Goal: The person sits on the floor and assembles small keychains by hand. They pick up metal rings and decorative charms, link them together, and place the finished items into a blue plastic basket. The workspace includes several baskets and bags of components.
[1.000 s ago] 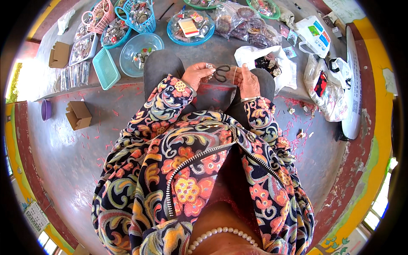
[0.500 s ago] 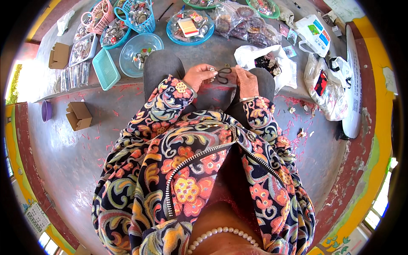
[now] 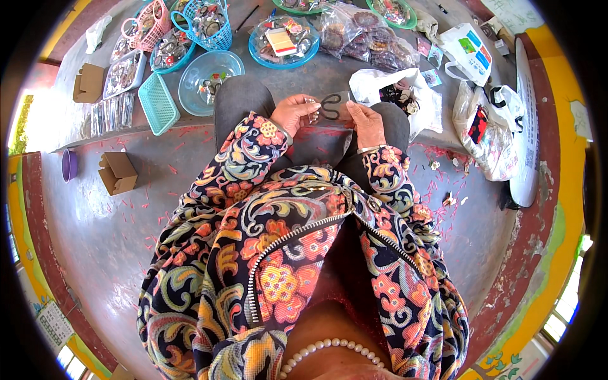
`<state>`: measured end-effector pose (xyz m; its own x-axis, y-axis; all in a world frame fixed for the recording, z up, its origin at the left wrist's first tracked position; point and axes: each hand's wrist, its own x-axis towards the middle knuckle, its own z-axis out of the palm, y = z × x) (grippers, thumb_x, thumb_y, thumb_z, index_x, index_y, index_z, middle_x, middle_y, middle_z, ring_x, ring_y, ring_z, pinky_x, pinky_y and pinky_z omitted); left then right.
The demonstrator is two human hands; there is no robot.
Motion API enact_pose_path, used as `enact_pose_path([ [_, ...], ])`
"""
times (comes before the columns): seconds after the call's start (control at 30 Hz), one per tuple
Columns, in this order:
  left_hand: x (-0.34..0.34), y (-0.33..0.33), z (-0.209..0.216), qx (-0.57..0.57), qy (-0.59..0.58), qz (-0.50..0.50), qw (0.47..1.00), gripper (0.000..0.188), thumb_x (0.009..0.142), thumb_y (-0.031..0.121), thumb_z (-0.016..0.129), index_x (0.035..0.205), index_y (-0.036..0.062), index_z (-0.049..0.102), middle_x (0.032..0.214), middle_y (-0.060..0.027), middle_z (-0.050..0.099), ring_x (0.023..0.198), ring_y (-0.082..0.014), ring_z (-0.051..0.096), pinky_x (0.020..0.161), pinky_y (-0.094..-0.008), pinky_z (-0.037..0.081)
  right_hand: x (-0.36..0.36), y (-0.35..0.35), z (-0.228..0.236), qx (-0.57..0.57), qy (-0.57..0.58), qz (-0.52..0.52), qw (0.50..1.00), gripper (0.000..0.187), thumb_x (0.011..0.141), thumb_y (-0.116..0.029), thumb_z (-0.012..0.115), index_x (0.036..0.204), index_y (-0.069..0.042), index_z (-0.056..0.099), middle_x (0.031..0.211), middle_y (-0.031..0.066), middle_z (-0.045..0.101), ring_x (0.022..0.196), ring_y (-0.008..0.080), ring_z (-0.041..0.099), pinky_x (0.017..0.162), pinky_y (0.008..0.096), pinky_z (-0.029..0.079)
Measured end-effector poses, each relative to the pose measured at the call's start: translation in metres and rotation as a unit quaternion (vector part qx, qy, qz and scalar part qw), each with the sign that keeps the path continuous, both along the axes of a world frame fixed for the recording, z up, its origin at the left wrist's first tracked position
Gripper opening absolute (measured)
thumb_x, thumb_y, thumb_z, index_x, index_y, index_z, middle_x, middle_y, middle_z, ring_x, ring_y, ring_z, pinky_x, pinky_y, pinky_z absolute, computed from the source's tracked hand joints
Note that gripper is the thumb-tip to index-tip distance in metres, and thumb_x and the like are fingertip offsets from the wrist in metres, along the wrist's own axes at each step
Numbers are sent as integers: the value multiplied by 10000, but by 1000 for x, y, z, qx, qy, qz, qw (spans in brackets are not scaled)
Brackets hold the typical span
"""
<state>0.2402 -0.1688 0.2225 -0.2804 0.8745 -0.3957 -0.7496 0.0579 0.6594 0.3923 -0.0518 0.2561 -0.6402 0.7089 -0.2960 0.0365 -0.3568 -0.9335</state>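
Just above my knees, both hands are raised toward each other. My left hand (image 3: 295, 113) is closed in a pinch at the left end of a dark looped cord (image 3: 330, 107). Small pale beads or bits (image 3: 312, 106) show at those fingertips; whether they belong to the cord I cannot make out. My right hand (image 3: 367, 125) pinches the right edge of a small clear plastic bag (image 3: 344, 97). The cord lies in curves against or inside this bag; which of the two is unclear.
Ahead are a clear blue basin (image 3: 190, 95), a teal basket (image 3: 157, 104), a tub of packets (image 3: 263, 54), and a heap of bagged goods (image 3: 373, 41). A white plastic bag (image 3: 430, 114) stands by my right knee. An open carton (image 3: 118, 172) sits at left.
The clear bag has turned flatter toward view between my hands, and the cord's curves have shifted with it. My hands have barely moved.
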Motion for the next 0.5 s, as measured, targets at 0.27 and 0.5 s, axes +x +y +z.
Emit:
enact_pose_path([
  [0.27,2,0,1,1,21,-57,998,107,783,81,613,878,55,571,753,-16,604,642,-113,582,589,-238,481,4,12,-29,53,35,-8,998,168,806,-160,610,816,7,630,670,-16,566,553,63,472,516,193,385],
  [0.5,1,0,0,-3,-24,17,1000,135,805,104,589,921,45,551,787,-55,603,695,-151,597,652,-285,506,4,6,-19,-47,-8,72,996,375,787,-373,606,902,-16,596,751,60,623,643,144,588,535,237,411],
])
